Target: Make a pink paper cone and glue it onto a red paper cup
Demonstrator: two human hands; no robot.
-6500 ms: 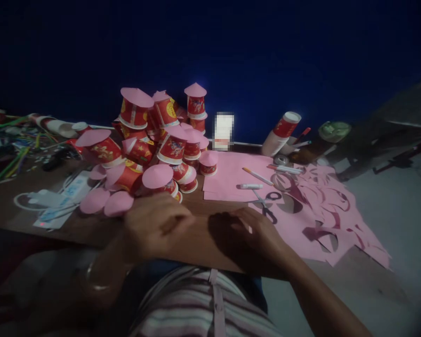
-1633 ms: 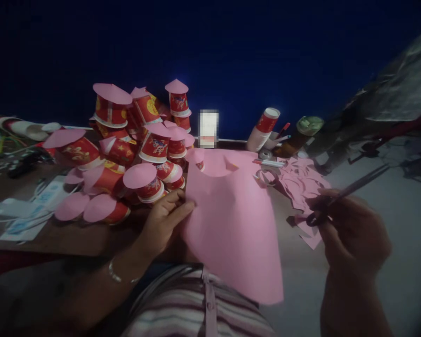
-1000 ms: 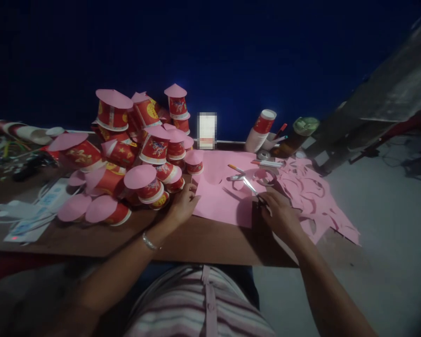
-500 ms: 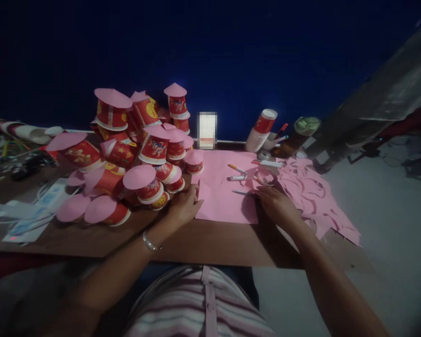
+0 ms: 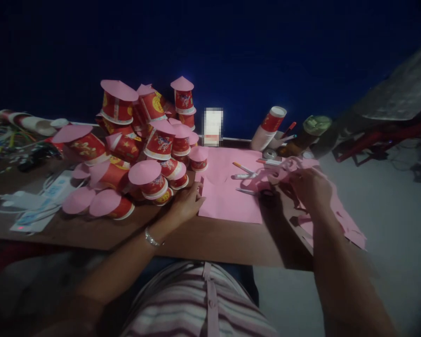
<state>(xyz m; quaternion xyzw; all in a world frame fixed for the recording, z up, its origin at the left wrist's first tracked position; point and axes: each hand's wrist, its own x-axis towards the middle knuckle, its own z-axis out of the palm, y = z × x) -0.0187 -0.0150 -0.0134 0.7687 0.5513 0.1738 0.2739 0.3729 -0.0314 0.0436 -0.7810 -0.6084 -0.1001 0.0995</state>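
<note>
A pink paper sheet (image 5: pixel 231 206) lies flat on the brown table. My left hand (image 5: pixel 189 204) rests at its left edge with the fingers slightly apart and nothing in them. Over the pink paper scraps (image 5: pixel 340 210) on the right is my right hand (image 5: pixel 310 187), its fingers closed on pink paper scrap that lifts off the pile. On the sheet lie an orange-tipped pen (image 5: pixel 241 167), a white marker (image 5: pixel 242 176) and scissors (image 5: pixel 245 191), whose dark handles sit at the sheet's right edge.
Many red paper cups with pink cone tops (image 5: pixel 145 173) are piled at the left. A power strip (image 5: pixel 44 201) and wires lie farther left. Behind the sheet stand a blurred white rectangle (image 5: pixel 213 126), stacked cups (image 5: pixel 269 126) and a jar with a greenish top (image 5: pixel 316 125).
My right hand has moved right and away from the scissors to the scraps and taken hold of pink paper. The left hand stays at the sheet's edge. The view has shifted slightly.
</note>
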